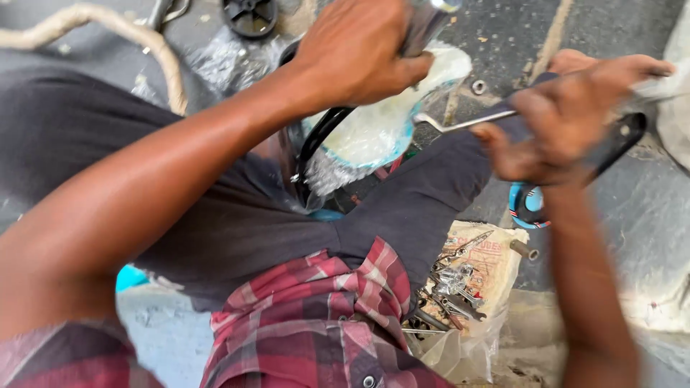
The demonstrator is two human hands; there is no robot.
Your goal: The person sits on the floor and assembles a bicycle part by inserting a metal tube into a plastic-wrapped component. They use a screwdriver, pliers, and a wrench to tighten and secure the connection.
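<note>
My left hand (pixel 356 50) is closed around a shiny metal tube (pixel 430 18) at the top of the head view. Below it sits a part wrapped in clear and white plastic (pixel 381 129) with a black curved band along its left side. My right hand (pixel 568 118) grips a slim metal wrench (pixel 460 123) whose end points left toward the wrapped part. A black flat piece (pixel 618 140) shows just beyond the right hand. Both forearms reach forward over my dark trousers and red checked shirt.
A paper sack with several metal tools and pliers (pixel 460 287) lies by my right leg. A blue ring-shaped object (pixel 528 205) sits on the grey ground. A thick rope (pixel 108 29) and a black round part (pixel 250 14) lie at the top left.
</note>
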